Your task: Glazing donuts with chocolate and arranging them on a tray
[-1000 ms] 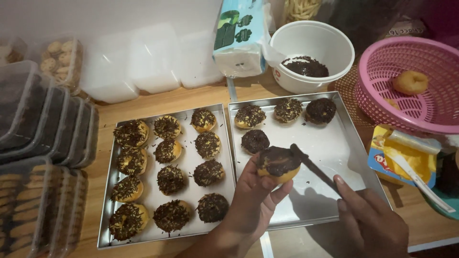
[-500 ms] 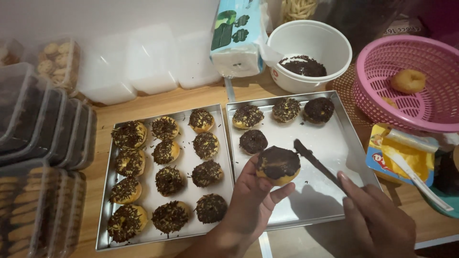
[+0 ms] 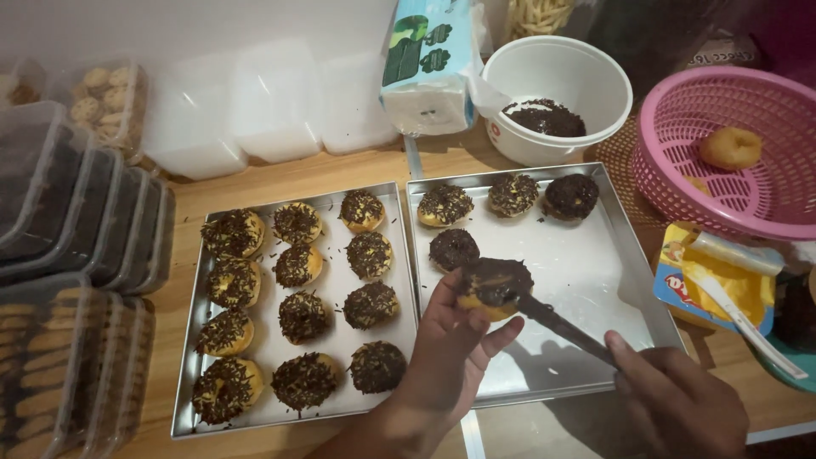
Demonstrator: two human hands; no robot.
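My left hand (image 3: 446, 353) holds up a small donut (image 3: 493, 287) coated with dark chocolate, above the right metal tray (image 3: 595, 280). My right hand (image 3: 680, 404) grips a knife (image 3: 565, 327) whose tip touches the donut's chocolate top. Several chocolate-topped donuts, some with sprinkles, lie along the right tray's far edge. The left metal tray (image 3: 336, 293) is filled with several sprinkled donuts.
A white bowl (image 3: 561, 93) with chocolate sprinkles stands behind the trays, beside a tissue pack (image 3: 425, 68). A pink basket (image 3: 731, 153) at right holds a plain donut (image 3: 729, 146). A yellow packet (image 3: 714, 280) lies at right. Stacked clear plastic boxes (image 3: 72, 272) fill the left.
The knife has moved from beside the donut back onto its top. The donut sits slightly lower in my left hand.
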